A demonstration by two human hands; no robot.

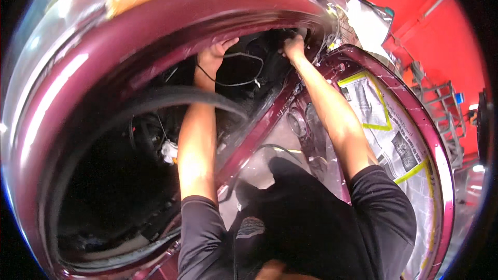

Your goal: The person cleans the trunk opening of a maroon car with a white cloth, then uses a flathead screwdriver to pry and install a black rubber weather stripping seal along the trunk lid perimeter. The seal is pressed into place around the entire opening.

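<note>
Both my arms reach into the door opening of a maroon car body [150, 31]. My left hand [213, 56] is at the upper edge of the opening, its fingers stretched out and apart, with nothing seen in them. Farther right, my right hand [293, 47] is closed in the dark corner of the opening; what it grips, if anything, I cannot make out. A thin black cable [262, 66] hangs in a loop between my hands and passes by my left wrist. Below it, a black rubber strip [176, 95] curves across my left forearm's area, blurred.
On the right stands an open maroon door [415, 103], its inside covered with newspaper [415, 150] and yellow-green tape [385, 109]. A maroon sill [254, 145] runs beside my left forearm. The car's interior [114, 176] is dark. Metal racks [443, 109] stand before a red wall [415, 0].
</note>
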